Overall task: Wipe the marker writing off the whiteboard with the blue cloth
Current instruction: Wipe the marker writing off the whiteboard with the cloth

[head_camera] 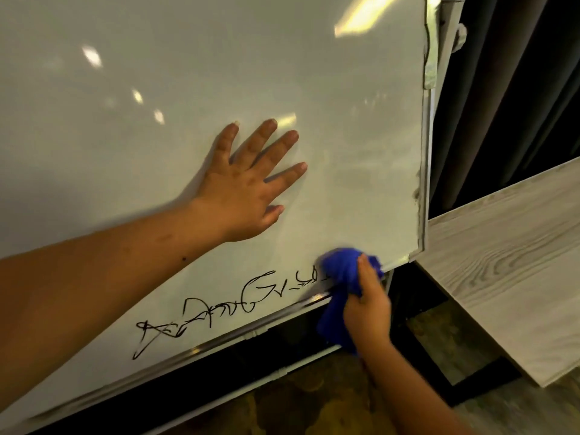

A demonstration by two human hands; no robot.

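A large whiteboard (pixel 188 73) fills most of the view, tilted, with a metal frame. Black marker writing (pixel 219 309) runs along its lower edge. My left hand (pixel 248 183) lies flat on the board above the writing, fingers spread, holding nothing. My right hand (pixel 367 306) grips a bunched blue cloth (pixel 342 271) and presses it against the board at the right end of the writing, close to the bottom right corner. Part of the cloth hangs below the board's lower frame.
A light wood-grain table (pixel 508 259) stands right of the board's corner, on a black frame. Dark curtains (pixel 508 89) hang behind it. Below the board are a white stand rail (pixel 282 370) and patterned carpet (pixel 314 400).
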